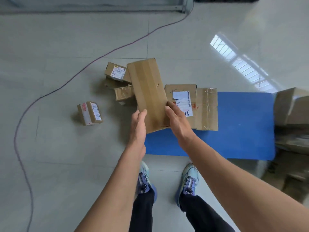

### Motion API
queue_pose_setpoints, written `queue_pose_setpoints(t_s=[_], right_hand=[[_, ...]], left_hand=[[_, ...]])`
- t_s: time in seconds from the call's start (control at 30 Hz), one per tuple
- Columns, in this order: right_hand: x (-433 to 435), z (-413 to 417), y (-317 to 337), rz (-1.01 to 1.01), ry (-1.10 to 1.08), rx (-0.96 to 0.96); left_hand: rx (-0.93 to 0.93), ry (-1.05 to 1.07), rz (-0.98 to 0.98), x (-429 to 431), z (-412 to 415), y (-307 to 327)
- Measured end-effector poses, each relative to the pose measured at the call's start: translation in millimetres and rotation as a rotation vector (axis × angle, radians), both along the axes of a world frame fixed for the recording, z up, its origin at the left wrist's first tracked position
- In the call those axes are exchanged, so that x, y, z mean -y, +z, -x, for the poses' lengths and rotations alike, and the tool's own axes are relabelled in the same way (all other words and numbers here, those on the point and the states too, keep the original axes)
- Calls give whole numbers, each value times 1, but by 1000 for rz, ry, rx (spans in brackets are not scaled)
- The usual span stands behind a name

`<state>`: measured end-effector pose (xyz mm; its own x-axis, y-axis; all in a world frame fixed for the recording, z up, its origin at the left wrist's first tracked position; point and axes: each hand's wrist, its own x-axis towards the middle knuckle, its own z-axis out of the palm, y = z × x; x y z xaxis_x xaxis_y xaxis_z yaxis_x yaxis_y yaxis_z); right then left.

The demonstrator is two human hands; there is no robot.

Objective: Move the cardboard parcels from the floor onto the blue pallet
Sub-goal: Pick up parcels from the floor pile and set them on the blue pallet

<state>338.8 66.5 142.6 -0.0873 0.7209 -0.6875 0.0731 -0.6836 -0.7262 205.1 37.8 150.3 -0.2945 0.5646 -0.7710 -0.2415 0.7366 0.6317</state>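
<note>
A long plain cardboard parcel [148, 92] is held between my two hands above the left edge of the blue pallet [234, 128]. My left hand [138, 126] presses its left side with straight fingers, thumb on top. My right hand [177, 119] presses the right side the same way. Two parcels lie on the pallet's far left: one with a white label [182, 97], and a taped one [207, 109] beside it. On the floor to the left lie a labelled parcel [117, 72], a small taped parcel [123, 93] and a lone parcel [89, 113].
A dark cable [50, 92] snakes over the grey tiled floor on the left. Large cardboard boxes [292, 108] stand stacked at the pallet's right end. My two feet in blue shoes [189, 180] stand at the pallet's near edge.
</note>
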Motion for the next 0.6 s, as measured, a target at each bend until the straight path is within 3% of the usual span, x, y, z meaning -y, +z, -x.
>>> queue_pose_setpoints(t_s=[0.6], right_hand=[[45, -218, -15, 68, -387, 302]], left_hand=[[126, -464, 67, 5, -211, -28]])
